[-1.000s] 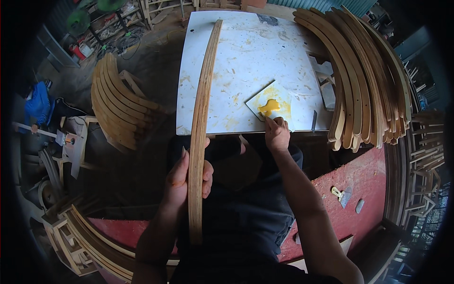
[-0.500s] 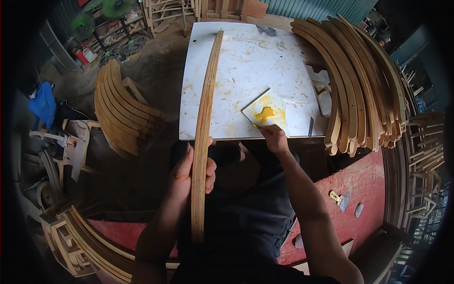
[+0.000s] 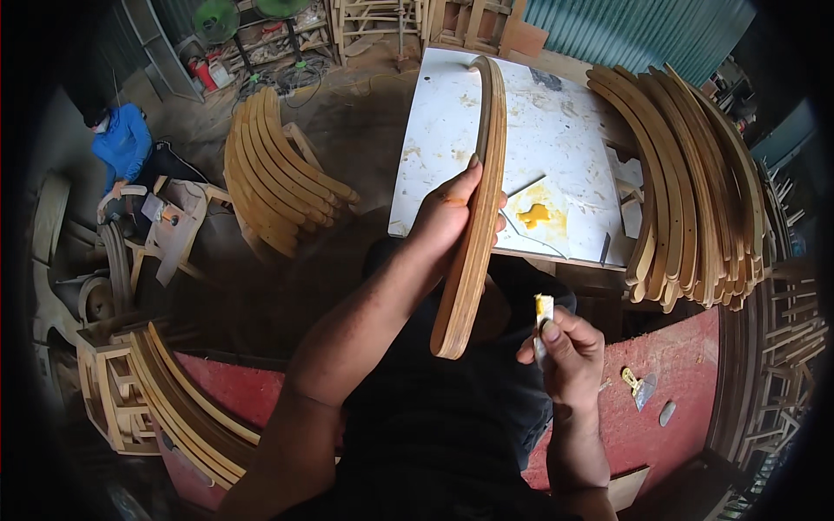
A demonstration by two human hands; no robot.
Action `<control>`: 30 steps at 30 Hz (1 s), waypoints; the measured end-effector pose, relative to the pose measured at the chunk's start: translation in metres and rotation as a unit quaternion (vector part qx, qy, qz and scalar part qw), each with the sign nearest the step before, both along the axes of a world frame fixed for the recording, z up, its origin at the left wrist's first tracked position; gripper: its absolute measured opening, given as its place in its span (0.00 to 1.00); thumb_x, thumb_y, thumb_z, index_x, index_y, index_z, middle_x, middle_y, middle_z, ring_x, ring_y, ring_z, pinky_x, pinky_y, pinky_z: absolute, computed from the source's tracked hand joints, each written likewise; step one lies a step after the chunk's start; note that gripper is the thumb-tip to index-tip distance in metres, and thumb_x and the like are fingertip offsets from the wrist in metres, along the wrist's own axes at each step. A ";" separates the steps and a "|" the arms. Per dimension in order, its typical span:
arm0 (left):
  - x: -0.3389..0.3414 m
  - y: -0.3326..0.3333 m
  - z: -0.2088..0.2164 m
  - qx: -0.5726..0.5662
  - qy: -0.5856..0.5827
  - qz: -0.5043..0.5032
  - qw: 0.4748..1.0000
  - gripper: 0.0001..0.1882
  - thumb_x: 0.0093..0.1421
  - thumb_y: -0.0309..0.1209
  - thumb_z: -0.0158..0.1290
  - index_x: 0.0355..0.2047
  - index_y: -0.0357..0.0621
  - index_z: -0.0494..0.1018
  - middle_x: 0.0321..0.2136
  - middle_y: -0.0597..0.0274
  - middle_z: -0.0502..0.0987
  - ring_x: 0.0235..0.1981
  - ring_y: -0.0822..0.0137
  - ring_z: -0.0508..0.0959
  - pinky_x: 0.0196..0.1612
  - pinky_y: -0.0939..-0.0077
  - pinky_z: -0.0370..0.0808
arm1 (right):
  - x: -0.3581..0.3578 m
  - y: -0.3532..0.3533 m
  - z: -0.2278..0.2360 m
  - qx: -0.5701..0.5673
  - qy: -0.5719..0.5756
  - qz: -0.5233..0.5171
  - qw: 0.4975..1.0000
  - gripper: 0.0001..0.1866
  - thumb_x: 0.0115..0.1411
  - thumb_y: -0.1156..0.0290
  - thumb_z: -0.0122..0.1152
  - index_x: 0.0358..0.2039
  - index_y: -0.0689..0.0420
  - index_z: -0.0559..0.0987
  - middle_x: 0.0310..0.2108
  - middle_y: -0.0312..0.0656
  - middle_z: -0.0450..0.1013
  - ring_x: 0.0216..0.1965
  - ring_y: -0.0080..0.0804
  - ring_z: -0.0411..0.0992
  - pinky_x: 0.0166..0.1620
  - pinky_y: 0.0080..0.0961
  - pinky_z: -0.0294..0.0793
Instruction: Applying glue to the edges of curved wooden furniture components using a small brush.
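Note:
A long curved wooden piece (image 3: 469, 269) with layered edges slants up in front of me, its far end over the white tabletop (image 3: 439, 108). My left hand (image 3: 445, 217) is closed around its middle. Lower and to the right, my right hand (image 3: 573, 352) pinches a small flat white scraper (image 3: 542, 317) with yellow paste on its tip. It is held up, apart from the wood. On the table, partly behind the wood and my left fingers, lies a square palette board (image 3: 554, 233) bearing a yellow paste blob (image 3: 532, 216).
Curved wooden pieces are stacked at the table's right (image 3: 686, 174) and at the left (image 3: 274, 174). A putty knife (image 3: 641, 387) and a grey oval object (image 3: 667, 413) lie on the red surface (image 3: 686, 356). A person in blue (image 3: 129, 143) works far left, near green fans (image 3: 215, 19).
My right hand has come back from the palette board toward me, now showing the pasted scraper. My left hand has raised and tilted the wooden piece, and the view has swung left.

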State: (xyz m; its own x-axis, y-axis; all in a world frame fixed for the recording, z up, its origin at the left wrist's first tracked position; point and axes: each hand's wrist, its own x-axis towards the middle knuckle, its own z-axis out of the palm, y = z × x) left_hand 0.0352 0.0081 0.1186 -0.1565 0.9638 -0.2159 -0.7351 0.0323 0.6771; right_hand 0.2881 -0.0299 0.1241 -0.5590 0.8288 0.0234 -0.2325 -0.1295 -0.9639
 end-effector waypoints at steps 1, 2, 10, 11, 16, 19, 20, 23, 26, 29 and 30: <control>0.003 0.001 0.000 -0.009 0.016 0.007 1.000 0.26 0.73 0.58 0.45 0.41 0.46 0.75 0.27 0.65 0.77 0.21 0.72 0.75 0.24 0.74 0.74 | 0.001 -0.006 0.002 0.008 0.008 0.015 1.000 0.13 0.71 0.73 0.59 0.49 0.68 0.81 0.37 0.45 0.77 0.30 0.29 0.81 0.33 0.20 0.82; 0.004 0.002 0.000 -0.019 0.032 0.015 0.999 0.26 0.73 0.57 0.45 0.41 0.46 0.75 0.28 0.65 0.77 0.21 0.72 0.75 0.24 0.74 0.74 | 0.002 -0.012 0.003 0.010 0.009 0.015 1.000 0.13 0.71 0.73 0.59 0.49 0.68 0.81 0.37 0.45 0.77 0.30 0.29 0.81 0.33 0.20 0.82; -0.004 0.002 -0.004 -0.027 0.030 0.002 0.999 0.27 0.72 0.58 0.46 0.40 0.45 0.75 0.25 0.66 0.76 0.19 0.72 0.73 0.24 0.75 0.73 | -0.002 -0.033 0.009 0.006 0.011 0.040 0.999 0.14 0.72 0.74 0.56 0.52 0.68 0.80 0.39 0.46 0.76 0.33 0.32 0.81 0.38 0.23 0.81; -0.005 0.002 -0.005 -0.029 0.030 -0.011 0.999 0.27 0.72 0.59 0.46 0.39 0.46 0.75 0.23 0.67 0.75 0.19 0.73 0.72 0.24 0.75 0.72 | -0.003 -0.034 0.009 -0.001 0.010 0.031 0.999 0.14 0.72 0.74 0.55 0.52 0.70 0.80 0.38 0.45 0.75 0.32 0.32 0.81 0.37 0.23 0.81; -0.007 -0.003 -0.001 0.020 0.002 -0.015 1.000 0.25 0.71 0.59 0.47 0.44 0.49 0.70 0.30 0.67 0.75 0.23 0.74 0.72 0.25 0.76 0.73 | -0.001 -0.032 -0.002 -0.006 0.023 0.055 0.998 0.14 0.72 0.75 0.55 0.54 0.67 0.80 0.42 0.45 0.76 0.35 0.32 0.81 0.40 0.22 0.81; -0.009 -0.007 -0.005 0.023 -0.002 -0.025 0.999 0.25 0.71 0.59 0.47 0.44 0.49 0.70 0.29 0.67 0.75 0.23 0.74 0.72 0.25 0.77 0.73 | -0.005 -0.032 -0.003 -0.007 0.034 0.064 0.997 0.14 0.73 0.75 0.55 0.55 0.64 0.80 0.44 0.45 0.76 0.36 0.30 0.82 0.39 0.19 0.80; -0.009 -0.009 -0.007 0.024 0.000 -0.031 0.999 0.25 0.71 0.60 0.47 0.43 0.49 0.70 0.29 0.68 0.75 0.23 0.74 0.72 0.25 0.77 0.73 | -0.007 -0.032 -0.003 -0.008 0.039 0.064 0.997 0.14 0.73 0.75 0.55 0.55 0.64 0.80 0.44 0.45 0.76 0.36 0.30 0.82 0.38 0.18 0.79; -0.005 -0.019 -0.009 0.006 0.006 -0.026 1.000 0.25 0.71 0.60 0.46 0.43 0.50 0.70 0.29 0.68 0.75 0.22 0.74 0.72 0.24 0.77 0.72 | -0.007 -0.032 -0.006 -0.019 0.016 0.070 0.997 0.15 0.72 0.75 0.54 0.55 0.65 0.79 0.44 0.49 0.76 0.36 0.36 0.81 0.42 0.27 0.81; -0.001 -0.030 -0.015 0.007 0.008 -0.022 1.000 0.26 0.72 0.60 0.45 0.42 0.49 0.71 0.28 0.68 0.74 0.20 0.74 0.71 0.24 0.77 0.72 | -0.011 -0.031 -0.007 -0.020 0.014 0.071 0.997 0.15 0.72 0.75 0.55 0.55 0.65 0.80 0.45 0.49 0.76 0.37 0.36 0.80 0.43 0.28 0.81; 0.001 -0.047 -0.032 -0.003 0.009 -0.032 0.999 0.27 0.72 0.59 0.43 0.39 0.47 0.72 0.26 0.67 0.74 0.18 0.73 0.72 0.23 0.77 0.72 | -0.016 -0.031 -0.010 -0.013 0.010 0.053 0.998 0.14 0.72 0.74 0.56 0.54 0.65 0.80 0.43 0.47 0.76 0.36 0.33 0.79 0.43 0.26 0.79; 0.006 -0.052 -0.031 -0.005 0.002 -0.012 1.000 0.29 0.73 0.59 0.42 0.36 0.44 0.73 0.25 0.66 0.75 0.18 0.72 0.73 0.23 0.77 0.72 | -0.018 -0.031 -0.009 -0.016 0.008 0.052 0.998 0.14 0.72 0.74 0.56 0.54 0.65 0.80 0.43 0.47 0.76 0.36 0.33 0.79 0.43 0.26 0.79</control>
